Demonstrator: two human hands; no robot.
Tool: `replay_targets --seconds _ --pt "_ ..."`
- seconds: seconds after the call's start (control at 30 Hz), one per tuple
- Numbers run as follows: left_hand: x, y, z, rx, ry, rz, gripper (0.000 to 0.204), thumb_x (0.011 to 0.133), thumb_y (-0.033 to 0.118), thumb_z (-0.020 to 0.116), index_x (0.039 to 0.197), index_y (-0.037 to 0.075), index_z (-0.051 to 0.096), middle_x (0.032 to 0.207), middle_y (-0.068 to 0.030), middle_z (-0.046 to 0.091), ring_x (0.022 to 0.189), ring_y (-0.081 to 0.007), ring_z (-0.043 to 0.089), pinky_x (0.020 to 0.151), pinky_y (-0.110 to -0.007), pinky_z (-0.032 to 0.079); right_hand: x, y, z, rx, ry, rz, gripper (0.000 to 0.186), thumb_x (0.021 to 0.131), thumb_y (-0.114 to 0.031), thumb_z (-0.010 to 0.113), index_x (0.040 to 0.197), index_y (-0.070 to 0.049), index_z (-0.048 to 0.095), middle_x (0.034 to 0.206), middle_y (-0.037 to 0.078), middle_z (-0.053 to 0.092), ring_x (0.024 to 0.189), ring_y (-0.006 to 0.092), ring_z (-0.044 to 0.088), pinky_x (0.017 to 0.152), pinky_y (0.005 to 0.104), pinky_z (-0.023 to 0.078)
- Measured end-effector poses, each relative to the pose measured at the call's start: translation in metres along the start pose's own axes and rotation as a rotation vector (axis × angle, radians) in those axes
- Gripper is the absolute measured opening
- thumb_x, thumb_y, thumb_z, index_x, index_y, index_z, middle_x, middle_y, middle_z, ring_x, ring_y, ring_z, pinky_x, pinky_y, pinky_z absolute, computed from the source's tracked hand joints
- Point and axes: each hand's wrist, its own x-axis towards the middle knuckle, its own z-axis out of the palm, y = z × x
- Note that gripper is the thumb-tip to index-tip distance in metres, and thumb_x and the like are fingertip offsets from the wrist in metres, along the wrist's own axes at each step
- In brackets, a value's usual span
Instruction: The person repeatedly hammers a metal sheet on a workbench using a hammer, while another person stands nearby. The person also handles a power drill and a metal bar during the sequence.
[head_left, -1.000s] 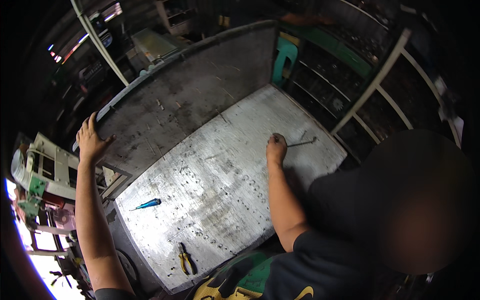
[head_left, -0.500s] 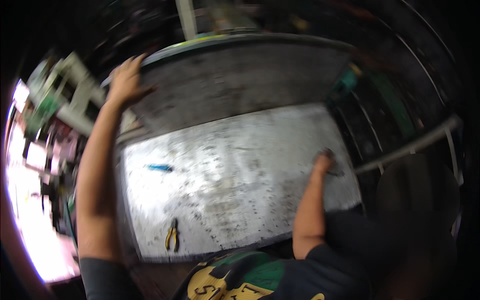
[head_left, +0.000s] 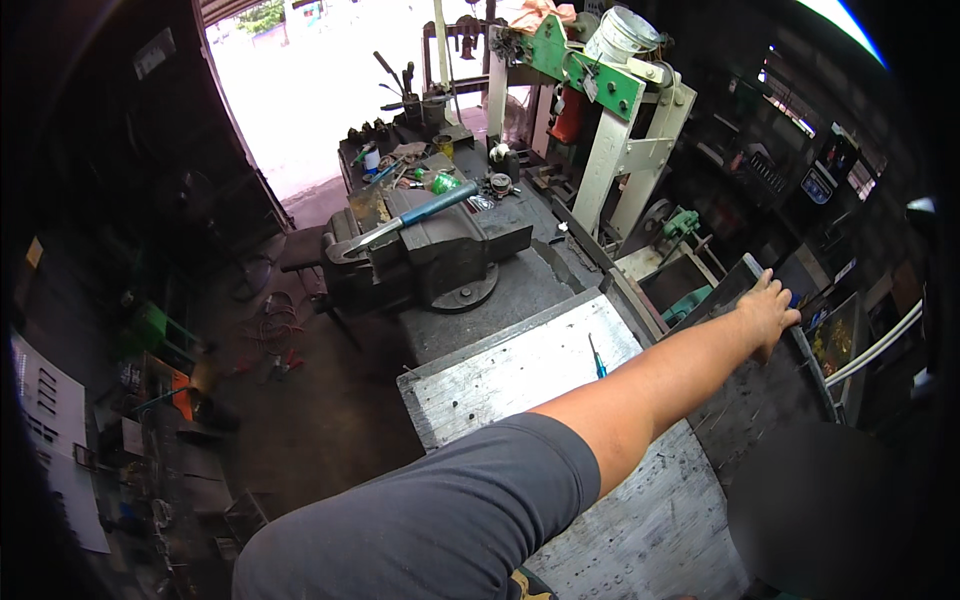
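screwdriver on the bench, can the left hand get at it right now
Probably yes: the left hand is at the edge of the panel, and the screwdriver lies on the bench, seemingly unblocked, though the forearm may hide one end.

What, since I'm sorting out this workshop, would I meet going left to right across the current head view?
White sheet, orange item, bench vise, blue-handled screwdriver, left hand, white pole.

A sunlit doorway [head_left: 275, 110] opens at top left of centre. Dark brown floor [head_left: 330, 420] lies left of centre.
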Motion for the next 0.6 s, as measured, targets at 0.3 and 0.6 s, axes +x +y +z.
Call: replay_targets --seconds 0.3,0.6 --pt "0.0 -0.005 -0.021 -0.048 -0.065 0.073 0.112 0.063 0.068 0.092 0.156 0.022 0.051 0.156 -0.0152 0.05 0.15 -0.0381 0.04 0.13 -0.06 0.014 -0.321 -0.205 -0.066 0.425 -1.107 -0.868 0.045 0.091 -0.011 0.069 0.132 0.008 0.062 0.124 0.022 0.066 0.114 0.0372 0.066 0.104 0.043 0.052" --pt "0.02 -0.01 -0.025 0.146 -0.161 0.278 0.121 0.072 0.074 0.085 0.164 0.014 0.036 0.159 -0.0197 0.048 0.146 -0.0403 0.047 0.119 -0.064 0.036 -0.641 -0.444 -0.099 0.638 -1.549 -1.698 0.044 0.084 -0.008 0.073 0.127 -0.004 0.068 0.123 0.018 0.07 0.116 0.0328 0.066 0.1 0.0428 0.054"
